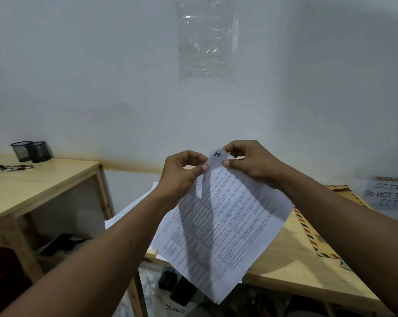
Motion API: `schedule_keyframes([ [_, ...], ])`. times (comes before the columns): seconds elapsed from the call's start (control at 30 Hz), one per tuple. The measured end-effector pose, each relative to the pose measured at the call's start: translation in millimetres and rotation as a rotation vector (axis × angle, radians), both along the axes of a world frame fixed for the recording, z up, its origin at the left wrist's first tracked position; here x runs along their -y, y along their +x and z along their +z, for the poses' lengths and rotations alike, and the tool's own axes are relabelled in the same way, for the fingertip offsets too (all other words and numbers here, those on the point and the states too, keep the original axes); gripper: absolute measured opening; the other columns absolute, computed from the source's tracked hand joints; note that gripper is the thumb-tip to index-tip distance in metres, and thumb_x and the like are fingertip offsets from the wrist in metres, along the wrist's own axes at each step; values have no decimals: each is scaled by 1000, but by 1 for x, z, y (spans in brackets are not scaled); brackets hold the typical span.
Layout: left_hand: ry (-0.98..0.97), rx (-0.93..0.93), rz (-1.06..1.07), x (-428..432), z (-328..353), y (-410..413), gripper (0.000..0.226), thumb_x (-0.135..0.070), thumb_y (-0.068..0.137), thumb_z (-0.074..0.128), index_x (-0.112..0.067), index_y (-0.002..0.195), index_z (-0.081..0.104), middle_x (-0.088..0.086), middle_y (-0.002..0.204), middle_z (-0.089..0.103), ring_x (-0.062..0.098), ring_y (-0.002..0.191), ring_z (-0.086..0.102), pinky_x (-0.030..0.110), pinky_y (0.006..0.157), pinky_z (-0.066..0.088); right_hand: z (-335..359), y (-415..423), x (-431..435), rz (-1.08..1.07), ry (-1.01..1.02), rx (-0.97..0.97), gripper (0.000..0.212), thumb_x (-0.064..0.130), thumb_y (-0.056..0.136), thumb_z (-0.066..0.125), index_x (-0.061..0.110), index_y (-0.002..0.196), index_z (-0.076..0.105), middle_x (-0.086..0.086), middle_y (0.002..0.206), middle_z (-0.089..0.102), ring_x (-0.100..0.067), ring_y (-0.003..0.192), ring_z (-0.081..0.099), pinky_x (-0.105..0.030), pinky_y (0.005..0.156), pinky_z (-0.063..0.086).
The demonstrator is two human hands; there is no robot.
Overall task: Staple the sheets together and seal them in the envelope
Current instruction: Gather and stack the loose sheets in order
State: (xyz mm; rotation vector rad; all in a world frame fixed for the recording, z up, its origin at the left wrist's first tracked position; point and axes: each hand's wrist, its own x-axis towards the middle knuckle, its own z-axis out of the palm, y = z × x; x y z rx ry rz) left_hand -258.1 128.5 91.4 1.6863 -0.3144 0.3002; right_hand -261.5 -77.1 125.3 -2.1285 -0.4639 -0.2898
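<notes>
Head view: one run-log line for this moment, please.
left hand: pinches top corner of sheets | right hand: pinches same corner | sheets: held above table | envelope: on table, untouched

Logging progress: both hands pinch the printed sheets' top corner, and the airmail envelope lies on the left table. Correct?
No: the head view shows the airmail envelope on the right table. The left hand and right hand do pinch the printed sheets' top corner.

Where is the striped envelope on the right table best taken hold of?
The near left corner of the envelope, approached from the left: it lies flat on the table, that striped corner is exposed, its middle hidden by the right arm. A pinch grip would likely suit once the right hand frees.
</notes>
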Motion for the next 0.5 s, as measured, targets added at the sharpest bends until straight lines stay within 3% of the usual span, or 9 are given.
schedule_keyframes([
  [0.17,76,7,80,-2,2,-2,12,-18,85,81,-22,95,76,-11,109,71,0,93,67,23,65,49,1,-5,-2,-14,78,8,21,13,87,73,19,106,67,-10,95,71,-23,78,74,-33,68,60],
  [0.33,9,-27,63,-6,3,-3,11,-12,84,82,-17,94,79,5,91,78,13,78,73,28,64,59,-4,-7,-2,-52,145,7,23,15,85,77,18,104,64,-3,85,71,-16,68,71,-27,59,55],
  [0.4,-39,-42,45,-9,3,-3,12,-9,84,81,-15,94,79,6,90,79,12,76,74,27,66,60,-6,-5,0,-66,127,28,18,16,85,76,20,101,69,0,84,71,-11,73,69,-25,64,54],
  [0.5,-48,-79,4,-15,7,1,16,-8,83,82,-18,96,80,3,95,80,16,90,75,32,82,60,-7,-1,3,-62,115,62,16,17,87,75,23,102,74,4,81,70,-6,80,66,-25,79,51],
])
